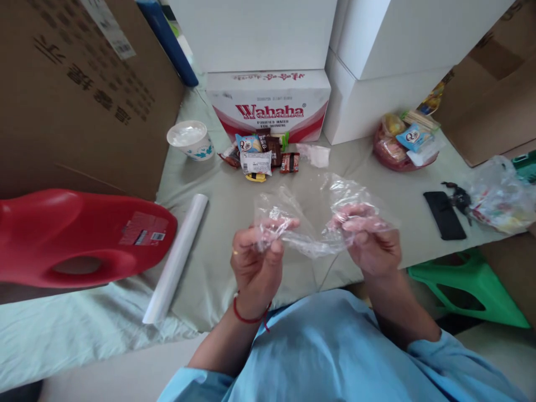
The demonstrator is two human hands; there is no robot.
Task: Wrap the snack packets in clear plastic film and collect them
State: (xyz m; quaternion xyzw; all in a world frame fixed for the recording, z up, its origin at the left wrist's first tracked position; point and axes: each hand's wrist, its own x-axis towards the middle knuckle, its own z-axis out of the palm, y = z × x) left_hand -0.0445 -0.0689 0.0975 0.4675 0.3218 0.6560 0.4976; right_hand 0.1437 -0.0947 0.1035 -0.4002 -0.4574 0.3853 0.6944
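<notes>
A thin clear plastic bag (pixel 315 247) is stretched between my two hands above the cloth-covered table. My left hand (pixel 257 262), with a red cord at the wrist, pinches its left end between thumb and fingers. On the other side my right hand (pixel 372 240) grips the bag too, its fingers showing through the crumpled film. Beyond the hands lies a small heap of wrapped snacks (pixel 256 163), with a red-brown packet (pixel 290 162) at its right. A crumpled white tissue (pixel 316 156) rests beside the heap.
A Wahaha carton (pixel 272 111) stands behind the snacks, a paper cup (pixel 191 140) left of them. Further left are a white roll (pixel 178 257) and a red jug (pixel 84 237). At right sit a snack basket (pixel 387 159), a black phone (pixel 444 215) and a filled plastic bag (pixel 498 192).
</notes>
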